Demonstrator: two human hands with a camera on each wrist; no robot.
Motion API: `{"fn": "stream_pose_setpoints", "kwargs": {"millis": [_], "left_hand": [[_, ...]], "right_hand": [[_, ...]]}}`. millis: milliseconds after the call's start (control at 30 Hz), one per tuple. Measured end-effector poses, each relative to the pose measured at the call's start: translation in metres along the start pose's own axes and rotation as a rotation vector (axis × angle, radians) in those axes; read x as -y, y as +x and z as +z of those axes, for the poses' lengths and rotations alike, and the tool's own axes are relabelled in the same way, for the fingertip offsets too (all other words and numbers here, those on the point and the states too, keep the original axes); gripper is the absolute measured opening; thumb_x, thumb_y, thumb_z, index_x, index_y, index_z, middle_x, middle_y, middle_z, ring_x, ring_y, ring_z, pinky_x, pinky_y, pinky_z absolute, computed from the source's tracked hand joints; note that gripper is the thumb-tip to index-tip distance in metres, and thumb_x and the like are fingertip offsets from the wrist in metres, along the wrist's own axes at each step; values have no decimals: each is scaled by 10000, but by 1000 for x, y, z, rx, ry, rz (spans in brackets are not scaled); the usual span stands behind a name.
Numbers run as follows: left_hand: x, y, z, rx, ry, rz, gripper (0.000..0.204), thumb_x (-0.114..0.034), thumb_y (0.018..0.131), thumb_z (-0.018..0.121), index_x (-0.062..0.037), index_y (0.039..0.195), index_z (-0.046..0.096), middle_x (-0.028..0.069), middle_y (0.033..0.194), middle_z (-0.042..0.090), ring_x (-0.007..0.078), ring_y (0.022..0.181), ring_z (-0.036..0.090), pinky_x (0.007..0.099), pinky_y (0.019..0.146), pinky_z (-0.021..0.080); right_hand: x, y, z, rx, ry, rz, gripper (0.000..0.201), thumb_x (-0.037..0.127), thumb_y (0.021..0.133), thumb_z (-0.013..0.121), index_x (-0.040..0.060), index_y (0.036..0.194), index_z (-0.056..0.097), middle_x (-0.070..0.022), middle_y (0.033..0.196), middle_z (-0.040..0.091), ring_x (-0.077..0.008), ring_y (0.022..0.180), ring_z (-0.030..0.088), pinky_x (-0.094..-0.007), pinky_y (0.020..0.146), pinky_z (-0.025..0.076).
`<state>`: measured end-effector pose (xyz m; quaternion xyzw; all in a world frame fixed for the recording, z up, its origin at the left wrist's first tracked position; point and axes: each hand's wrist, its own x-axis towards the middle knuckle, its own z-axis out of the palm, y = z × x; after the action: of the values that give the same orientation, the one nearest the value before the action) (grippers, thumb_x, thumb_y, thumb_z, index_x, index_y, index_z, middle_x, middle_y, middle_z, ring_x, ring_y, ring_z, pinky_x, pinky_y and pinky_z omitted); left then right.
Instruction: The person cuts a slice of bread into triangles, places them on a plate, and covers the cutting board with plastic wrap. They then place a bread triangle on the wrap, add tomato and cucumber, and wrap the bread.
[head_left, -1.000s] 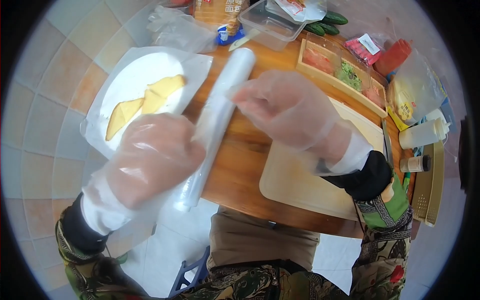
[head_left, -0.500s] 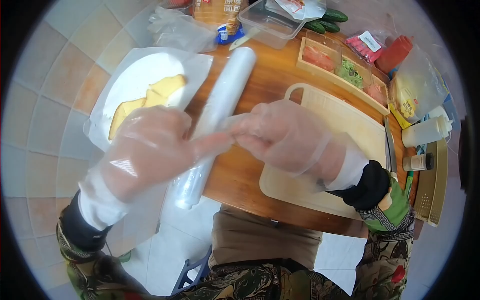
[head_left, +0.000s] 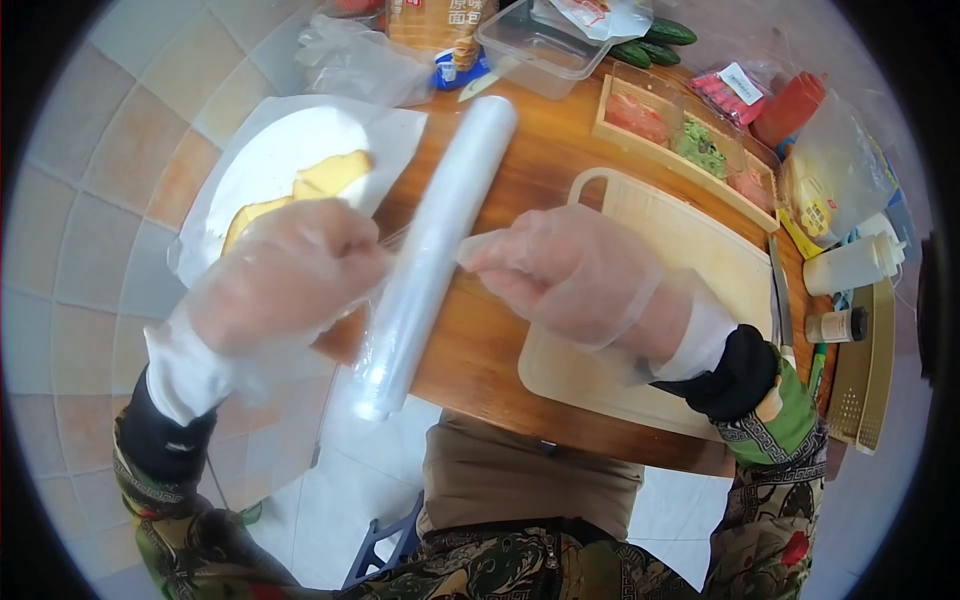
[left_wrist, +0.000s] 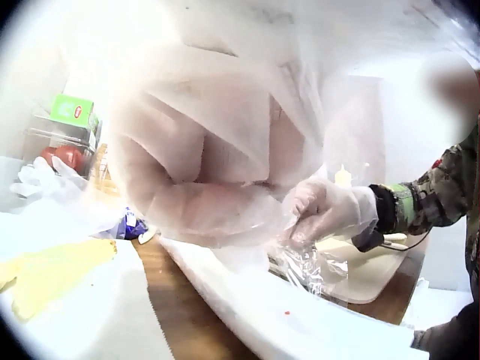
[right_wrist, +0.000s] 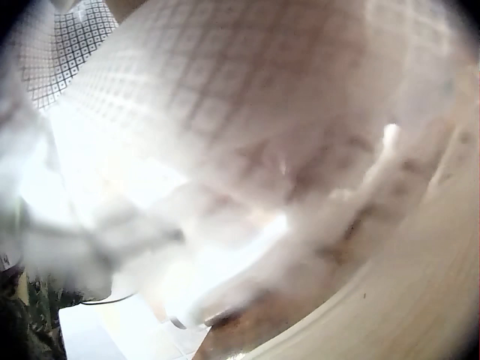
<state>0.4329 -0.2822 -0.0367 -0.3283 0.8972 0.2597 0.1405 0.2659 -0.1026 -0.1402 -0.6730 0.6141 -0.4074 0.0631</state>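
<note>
- The roll (head_left: 437, 255) is lying aslant on the table (head_left: 545, 140), between both hands.
- The left hand (head_left: 285, 275) is curling its fingers beside the roll, near the bread (head_left: 333, 176).
- The right hand (head_left: 590, 280) is curling its fingers opposite, before the board (head_left: 700, 240).
- Whether either is pinching film cannot be told.
</note>
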Motion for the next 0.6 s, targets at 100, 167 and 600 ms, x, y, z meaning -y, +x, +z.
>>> {"fn": "stream_pose_setpoints", "kwargs": {"millis": [100,167,600], "left_hand": [[4,2,-4,-91,55,26,311,-276,904,729,1,1048,726,102,925,710,200,794,685,347,754,551],[-4,-2,-10,-52,-112,-48,376,-305,889,762,5,1095,707,84,897,706,165,792,681,316,725,550],[-23,-7,-12,45,-108,162,337,-294,874,716,-1,1040,714,73,833,686,150,734,647,293,676,507]], "right_hand": [[7,2,1,90,-40,121,160,172,940,668,65,1015,760,-152,808,689,-368,772,672,-448,682,551],[7,-2,8,91,159,120,222,226,958,670,62,1080,756,-143,837,709,-324,781,692,-406,723,562],[79,13,-13,515,454,602,578,541,911,722,-14,1074,729,-155,899,698,-254,826,665,-366,742,519]]}}
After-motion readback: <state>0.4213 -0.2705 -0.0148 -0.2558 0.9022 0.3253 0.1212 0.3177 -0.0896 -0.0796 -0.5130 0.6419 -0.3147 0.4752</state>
